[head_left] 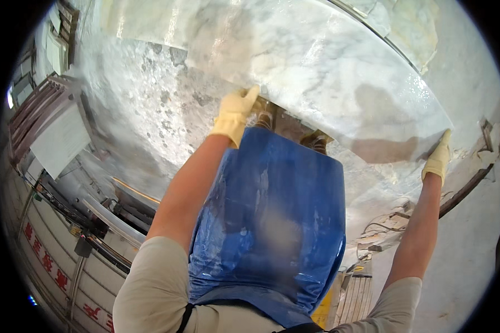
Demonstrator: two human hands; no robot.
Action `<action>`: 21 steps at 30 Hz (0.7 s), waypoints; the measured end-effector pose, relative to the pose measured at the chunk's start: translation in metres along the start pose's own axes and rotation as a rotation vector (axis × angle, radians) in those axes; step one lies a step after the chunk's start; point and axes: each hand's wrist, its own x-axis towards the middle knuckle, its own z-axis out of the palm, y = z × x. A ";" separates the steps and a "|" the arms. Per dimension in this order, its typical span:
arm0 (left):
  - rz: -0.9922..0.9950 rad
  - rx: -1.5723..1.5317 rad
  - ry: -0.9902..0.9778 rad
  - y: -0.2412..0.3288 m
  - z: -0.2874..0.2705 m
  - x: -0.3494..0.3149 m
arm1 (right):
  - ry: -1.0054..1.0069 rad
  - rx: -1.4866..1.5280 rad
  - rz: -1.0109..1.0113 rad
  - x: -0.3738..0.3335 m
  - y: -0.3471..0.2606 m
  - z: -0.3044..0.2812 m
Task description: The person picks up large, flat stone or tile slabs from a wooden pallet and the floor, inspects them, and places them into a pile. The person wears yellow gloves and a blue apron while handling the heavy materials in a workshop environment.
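A large, wet, white-and-grey marble slab [316, 77] stretches in front of me, its long near edge slanting down to a corner at the right. My left hand [236, 111], in a pale yellow rubber glove, is closed on the near edge, its tips partly hidden at the stone. Out at the right corner, my right hand [439, 158], gloved alike, grips the slab's end; the fingers there are only partly visible. A wet blue apron [272, 205] hangs between my arms, and my boots [316, 141] show below the slab's edge.
A mottled grey, wet surface [161, 100] lies to the left of the slab. Another pale stone piece [411, 33] sits beyond its far edge. Dark racks with a white sheet [64, 136] stand at left. Cables [383, 227] and a dark bar [466, 186] lie at right.
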 end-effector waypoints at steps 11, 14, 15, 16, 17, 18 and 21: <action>1.281 0.579 0.385 0.155 0.113 0.028 | -0.086 0.047 -0.003 0.037 0.021 0.021; 1.274 0.637 0.351 0.156 0.128 0.044 | -0.153 0.074 -0.015 0.034 0.020 0.023; 1.264 0.671 0.351 0.155 0.131 0.047 | -0.150 0.084 -0.010 0.034 0.023 0.024; 1.250 0.680 0.330 0.151 0.133 0.048 | -0.149 0.095 -0.007 0.035 0.029 0.026; 1.250 0.698 0.331 0.150 0.135 0.048 | -0.153 0.108 -0.007 0.036 0.033 0.029; 1.249 0.716 0.334 0.149 0.136 0.048 | -0.167 0.109 0.014 0.041 0.040 0.029; 1.232 0.738 0.316 0.148 0.139 0.048 | -0.189 0.115 0.049 0.051 0.052 0.033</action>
